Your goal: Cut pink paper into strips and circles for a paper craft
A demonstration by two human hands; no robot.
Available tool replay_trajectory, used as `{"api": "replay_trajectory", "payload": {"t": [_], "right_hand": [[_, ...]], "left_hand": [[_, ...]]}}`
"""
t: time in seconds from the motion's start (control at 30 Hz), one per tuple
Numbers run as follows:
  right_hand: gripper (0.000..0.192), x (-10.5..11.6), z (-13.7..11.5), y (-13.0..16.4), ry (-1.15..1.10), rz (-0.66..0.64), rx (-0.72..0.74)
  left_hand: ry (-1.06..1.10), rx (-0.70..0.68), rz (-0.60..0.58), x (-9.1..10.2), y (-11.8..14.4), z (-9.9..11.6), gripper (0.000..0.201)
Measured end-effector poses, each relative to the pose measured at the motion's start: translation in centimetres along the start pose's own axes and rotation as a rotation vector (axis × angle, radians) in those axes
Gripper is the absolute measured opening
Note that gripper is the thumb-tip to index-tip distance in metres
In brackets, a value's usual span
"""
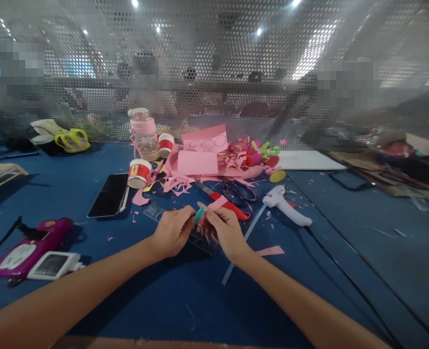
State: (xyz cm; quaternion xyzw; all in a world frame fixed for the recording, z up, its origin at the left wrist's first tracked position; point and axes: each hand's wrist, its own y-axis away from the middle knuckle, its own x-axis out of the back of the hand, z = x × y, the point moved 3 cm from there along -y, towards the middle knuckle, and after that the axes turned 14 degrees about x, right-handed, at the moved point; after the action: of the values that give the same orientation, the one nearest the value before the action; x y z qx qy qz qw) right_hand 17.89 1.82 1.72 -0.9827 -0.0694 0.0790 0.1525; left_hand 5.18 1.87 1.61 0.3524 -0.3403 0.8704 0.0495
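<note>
My left hand [173, 231] and my right hand [226, 231] meet over the blue table [185, 300], fingertips together. Between them they pinch a small teal piece [199, 214] and a pink paper strip [216, 203] that sticks up to the right. A clear ruler [152, 211] lies flat just under and behind the hands. Red-handled scissors [229, 206] lie right behind my right hand. A white glue gun [285, 204] rests to the right, and a glue stick [251, 228] runs diagonally under my right wrist.
Pink paper sheets [198, 162] and scraps pile up at the back, with paper cups [138, 173], a pink bottle [144, 133] and a phone [109, 195]. A pink device [27, 247] with a power bank [53, 265] lies left. Perforated mesh screen [214, 72] closes the far edge. Cables [345, 276] run right.
</note>
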Motion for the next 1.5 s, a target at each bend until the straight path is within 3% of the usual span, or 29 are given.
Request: {"api": "replay_trajectory", "payload": {"t": [0.13,0.37,0.57,0.7,0.8,0.97,1.1,1.5], "right_hand": [[0.037,-0.1,0.5,-0.1,-0.073,-0.003,-0.113],[0.038,0.1,1.3,-0.2,-0.109,-0.168,-0.211],[0.042,0.0,1.0,0.0,-0.165,-0.3,-0.413],[0.039,-0.1,0.9,0.0,-0.301,-0.321,-0.44],[0.037,-0.2,0.9,0.0,-0.365,-0.259,-0.42],[0.038,0.0,1.1,-0.2,-0.256,-0.031,-0.261],[0.038,0.0,1.4,-0.2,-0.185,0.012,-0.153],[0.037,0.0,0.9,-0.3,-0.098,-0.007,-0.053]], "left_hand": [[-0.055,-0.138,-0.012,0.2,-0.1,0.0,0.025],[-0.108,-0.318,0.039,0.2,-0.2,-0.3,0.028],[-0.224,-0.499,0.132,0.8,0.1,-0.1,0.017],[-0.385,-0.575,0.19,1.1,0.2,0.1,0.006],[-0.447,-0.514,0.205,1.0,0.0,0.1,0.007],[-0.432,-0.254,0.192,0.5,-0.4,-0.1,0.036],[-0.425,-0.257,0.146,0.1,-0.4,0.2,0.037],[-0.327,-0.253,0.074,-0.2,-0.4,0.2,0.024]]}}
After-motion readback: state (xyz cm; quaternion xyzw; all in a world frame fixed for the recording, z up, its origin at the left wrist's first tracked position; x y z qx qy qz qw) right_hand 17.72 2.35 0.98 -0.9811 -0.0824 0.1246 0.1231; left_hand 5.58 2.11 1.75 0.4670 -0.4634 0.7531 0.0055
